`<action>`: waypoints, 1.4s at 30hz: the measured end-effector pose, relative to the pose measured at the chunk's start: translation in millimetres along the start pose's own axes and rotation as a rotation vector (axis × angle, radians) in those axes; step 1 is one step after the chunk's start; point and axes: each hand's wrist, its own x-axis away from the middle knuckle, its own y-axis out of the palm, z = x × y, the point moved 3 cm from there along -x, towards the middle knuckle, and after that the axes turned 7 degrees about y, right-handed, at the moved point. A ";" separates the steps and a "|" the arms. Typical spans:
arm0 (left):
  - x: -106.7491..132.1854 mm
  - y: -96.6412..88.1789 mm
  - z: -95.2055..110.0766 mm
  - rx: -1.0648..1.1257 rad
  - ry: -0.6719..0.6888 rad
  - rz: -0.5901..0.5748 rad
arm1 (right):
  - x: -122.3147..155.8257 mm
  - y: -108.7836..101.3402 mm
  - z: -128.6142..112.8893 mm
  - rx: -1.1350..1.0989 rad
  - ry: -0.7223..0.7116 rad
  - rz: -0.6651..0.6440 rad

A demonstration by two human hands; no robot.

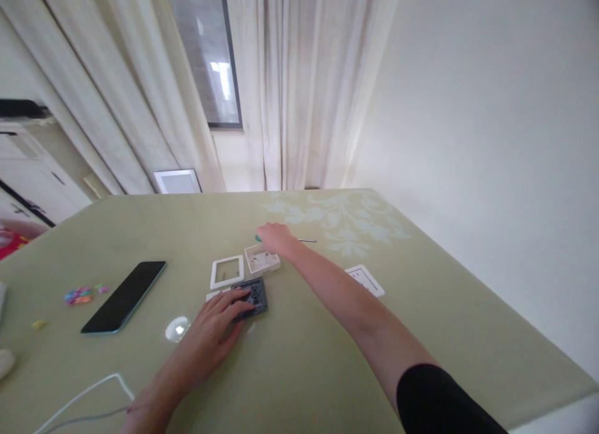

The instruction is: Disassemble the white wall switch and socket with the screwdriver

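Note:
My left hand (219, 320) lies with its fingers stretched and apart over a dark grey rectangular plate with holes (256, 295), touching its top. A white piece peeks out beside those fingers. Farther away, my right hand (276, 236) is closed round a screwdriver (307, 241). Its metal shaft points right and a bit of green handle shows at the left of the fist. Just below that hand sits an open white box (262, 261), partly covered by it. A white square frame (227, 272) lies left of the box. My right forearm partly hides a white slotted cover plate (365, 280).
A black-screened phone (125, 297) lies on the left of the table (304, 371). Small colourful pieces (78, 295) are beyond it. A clear round object (176, 328) is near my left wrist, and a white cable (88, 393) runs in front. Curtains and a wall border the table.

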 end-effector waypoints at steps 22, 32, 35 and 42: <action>-49.2 27.3 106.1 0.063 0.209 -0.045 | 181.4 10.1 193.9 -0.118 0.308 -0.154; -66.9 69.4 162.9 0.138 -0.069 -0.063 | 161.0 43.0 98.7 -0.225 -0.029 -0.359; -64.8 76.1 173.7 0.123 -0.115 -0.032 | 160.5 43.4 101.0 -0.242 -0.035 -0.367; -95.7 38.9 157.6 0.158 0.017 -0.297 | 169.9 23.7 128.5 -0.246 0.020 -0.305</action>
